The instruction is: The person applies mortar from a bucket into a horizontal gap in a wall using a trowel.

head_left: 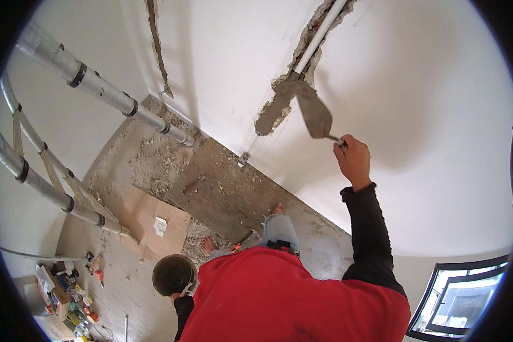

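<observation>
Reaching forward, right hand [354, 162] gripping trowel [316, 116]; left hand [178, 296] low, holding bucket [166, 273]

Free room along white wall [433, 108] right of trowel [314, 113], ladder [105, 93] blocking left, bucket [165, 268] lower left

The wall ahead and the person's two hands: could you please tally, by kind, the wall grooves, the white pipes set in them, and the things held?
Wall grooves: 2
White pipe: 1
Trowel in the right hand: 1
Bucket at the left hand: 1
Total: 5
</observation>
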`<state>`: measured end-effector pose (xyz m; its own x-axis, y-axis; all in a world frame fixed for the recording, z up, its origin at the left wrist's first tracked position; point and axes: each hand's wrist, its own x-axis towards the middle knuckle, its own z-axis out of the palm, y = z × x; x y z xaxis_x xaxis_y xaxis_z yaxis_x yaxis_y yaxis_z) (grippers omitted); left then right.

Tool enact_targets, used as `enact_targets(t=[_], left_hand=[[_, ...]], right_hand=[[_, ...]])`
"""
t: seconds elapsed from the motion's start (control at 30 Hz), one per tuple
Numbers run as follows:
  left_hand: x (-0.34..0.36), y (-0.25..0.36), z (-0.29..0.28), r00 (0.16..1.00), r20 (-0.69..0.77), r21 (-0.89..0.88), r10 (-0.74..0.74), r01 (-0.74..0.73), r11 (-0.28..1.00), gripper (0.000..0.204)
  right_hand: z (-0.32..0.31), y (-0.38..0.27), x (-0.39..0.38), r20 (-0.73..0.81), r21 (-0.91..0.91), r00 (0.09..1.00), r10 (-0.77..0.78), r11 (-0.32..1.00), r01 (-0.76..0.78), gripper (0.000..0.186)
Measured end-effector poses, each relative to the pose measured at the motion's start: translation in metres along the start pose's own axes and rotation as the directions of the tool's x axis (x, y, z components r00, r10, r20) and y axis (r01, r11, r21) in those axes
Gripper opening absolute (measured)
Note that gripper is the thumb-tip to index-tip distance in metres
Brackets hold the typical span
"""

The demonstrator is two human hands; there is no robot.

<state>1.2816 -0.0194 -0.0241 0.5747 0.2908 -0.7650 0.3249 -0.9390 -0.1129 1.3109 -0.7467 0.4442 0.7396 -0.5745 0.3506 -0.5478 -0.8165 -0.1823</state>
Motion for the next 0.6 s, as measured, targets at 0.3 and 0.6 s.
enact_targets(t=[0.3,0.6], left_hand=[[0.035,0.022,-0.045,0.980,-0.197,-0.359,-0.018,-0.055,0.932,0.019],[-0.042,0.119,-0.111,0.932,-0.346,-0.936,-0.111,-0.350,-0.020,0.020]], right_hand=[[-0.048,-0.013,0.030,0.736,0.620,0.510,-0.446,0.747,-0.242,0.004],[-0.012,-0.031,0.037,0.523,0.602,0.851,-0.051,0.729,-0.326,0.012]])
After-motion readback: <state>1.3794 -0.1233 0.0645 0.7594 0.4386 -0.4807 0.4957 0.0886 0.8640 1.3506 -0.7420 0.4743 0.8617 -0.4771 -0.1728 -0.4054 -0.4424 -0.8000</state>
